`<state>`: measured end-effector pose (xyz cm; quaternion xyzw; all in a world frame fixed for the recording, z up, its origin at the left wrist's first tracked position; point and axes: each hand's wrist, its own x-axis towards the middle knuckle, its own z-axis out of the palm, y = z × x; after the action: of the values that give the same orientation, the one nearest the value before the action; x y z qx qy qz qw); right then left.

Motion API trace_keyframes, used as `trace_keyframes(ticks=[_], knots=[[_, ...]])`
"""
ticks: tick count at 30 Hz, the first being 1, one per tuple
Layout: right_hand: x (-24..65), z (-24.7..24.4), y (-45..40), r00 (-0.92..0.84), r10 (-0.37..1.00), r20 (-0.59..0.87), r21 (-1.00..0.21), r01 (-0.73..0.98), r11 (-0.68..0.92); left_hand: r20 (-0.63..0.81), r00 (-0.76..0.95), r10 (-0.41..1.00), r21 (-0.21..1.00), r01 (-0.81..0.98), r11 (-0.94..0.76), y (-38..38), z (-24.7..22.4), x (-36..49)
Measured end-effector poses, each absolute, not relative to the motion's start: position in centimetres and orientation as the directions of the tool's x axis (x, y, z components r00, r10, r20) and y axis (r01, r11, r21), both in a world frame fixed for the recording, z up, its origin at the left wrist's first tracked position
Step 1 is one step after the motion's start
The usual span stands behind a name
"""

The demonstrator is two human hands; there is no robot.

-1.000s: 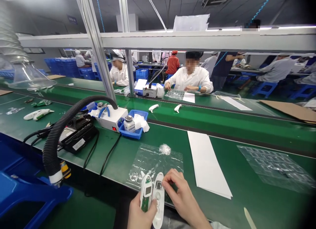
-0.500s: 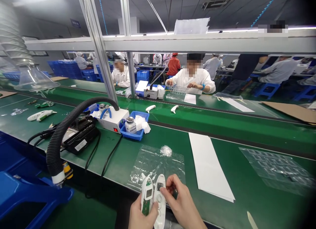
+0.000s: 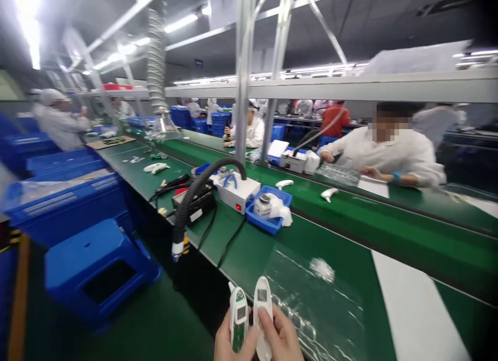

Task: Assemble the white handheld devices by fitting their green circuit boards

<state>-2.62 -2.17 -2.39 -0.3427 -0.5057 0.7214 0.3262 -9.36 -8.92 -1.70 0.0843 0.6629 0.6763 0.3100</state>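
Note:
My left hand is closed around the open white body of what looks like an ear thermometer. A pointed tip, a small grey screen and a green circuit board show on it. Beside it, my right hand grips the long white cover, which has a grey window near its top. The right thumb presses on the cover's face, below the window. Both halves stand nearly upright, side by side, just past the bench's front edge. My lower fingers are hidden behind them.
A clear plastic sheet with a small clear bundle lies in front. Farther off are a blue tray with a bottle, a white box and a black hose. A blue stool stands left. A co-worker sits opposite.
The view has swung left, so the bench things sit farther right. My right hand has gone from fingering the cover's window to holding the cover with its thumb on the face.

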Motion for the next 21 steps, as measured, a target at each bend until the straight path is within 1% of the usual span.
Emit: trace_keyframes(ticks=[3,6,8,10,13,18,21], knots=[[-8.8,-2.6,-3.0,-0.718,0.655,-0.234,-0.903,-0.090,-0.421,-0.386,-0.811,0.441,0.860,-0.489,-0.148,-11.5,-2.2,-14.3],[-16.6,-2.5,-4.8,-0.805,0.482,-0.346,-0.835,0.030,-0.550,-0.418,-0.855,0.307,0.811,-0.504,-0.297,-14.4,-2.3,-20.1],[-21.1,-2.5,-6.4,-0.827,0.389,-0.406,-0.799,0.114,-0.591,-0.441,-0.869,0.222,0.796,-0.494,-0.350,-15.8,-2.4,-23.2],[-23.9,-2.5,-7.8,-0.840,0.336,-0.426,-0.784,0.158,-0.600,-0.460,-0.873,0.161,0.787,-0.485,-0.382,-16.6,-2.7,-25.3],[-24.4,-3.0,-8.3,-0.841,0.333,-0.427,-0.779,0.154,-0.608,-0.468,-0.871,0.152,0.786,-0.488,-0.379,-16.0,-3.3,-26.2],[-20.9,-3.9,-6.4,-0.801,0.451,-0.394,-0.804,0.062,-0.591,-0.452,-0.850,0.270,0.795,-0.521,-0.311,-13.0,-4.2,-24.3],[-20.8,-4.1,-6.1,-0.788,0.474,-0.394,-0.811,0.055,-0.583,-0.458,-0.849,0.262,0.795,-0.524,-0.306,-12.5,-4.3,-24.2]])
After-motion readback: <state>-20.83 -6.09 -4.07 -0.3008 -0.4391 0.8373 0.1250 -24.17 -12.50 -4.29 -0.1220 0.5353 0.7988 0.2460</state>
